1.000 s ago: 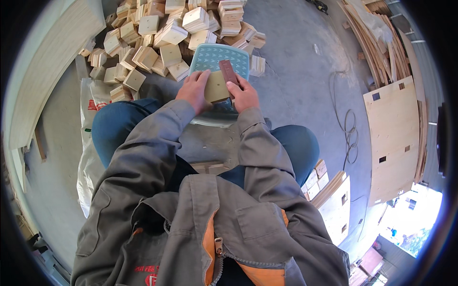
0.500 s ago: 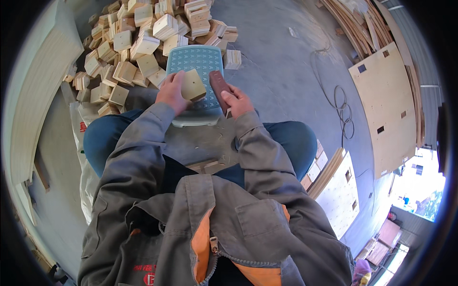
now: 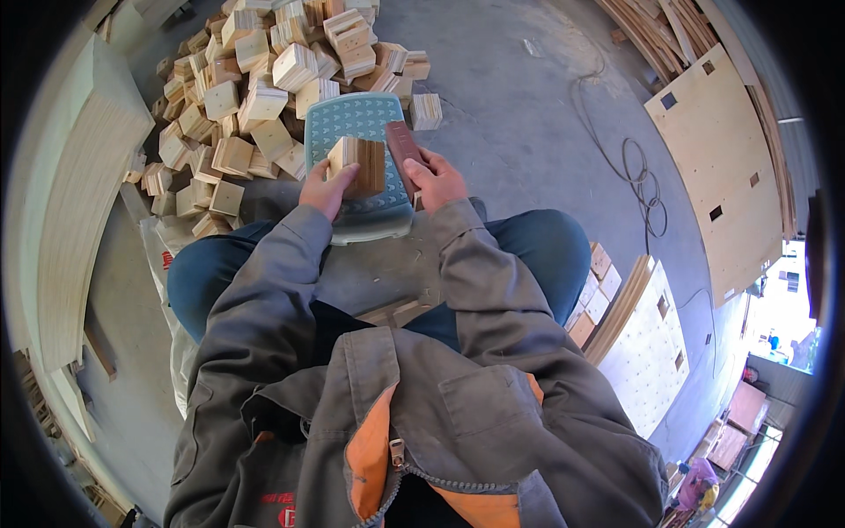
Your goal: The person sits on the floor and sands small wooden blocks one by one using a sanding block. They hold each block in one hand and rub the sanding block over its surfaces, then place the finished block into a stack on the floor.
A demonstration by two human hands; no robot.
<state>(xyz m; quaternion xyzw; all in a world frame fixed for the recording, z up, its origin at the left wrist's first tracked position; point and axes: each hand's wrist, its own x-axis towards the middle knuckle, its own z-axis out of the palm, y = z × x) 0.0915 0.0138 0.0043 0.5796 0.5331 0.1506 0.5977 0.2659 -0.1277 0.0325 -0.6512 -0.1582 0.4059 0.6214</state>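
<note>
The wooden block is hiding much of the left hand behind it, the right hand is covering the lower part of the reddish-brown bar, and all of these are blocking part of the teal stool. The left knee is overlapping the white sack, while the pile of wooden blocks is running past the upper edge and the jacket past the lower. At lower right a purple-and-yellow shape is looking too small and blurred to identify, and glare is washing out the bright opening above it.
</note>
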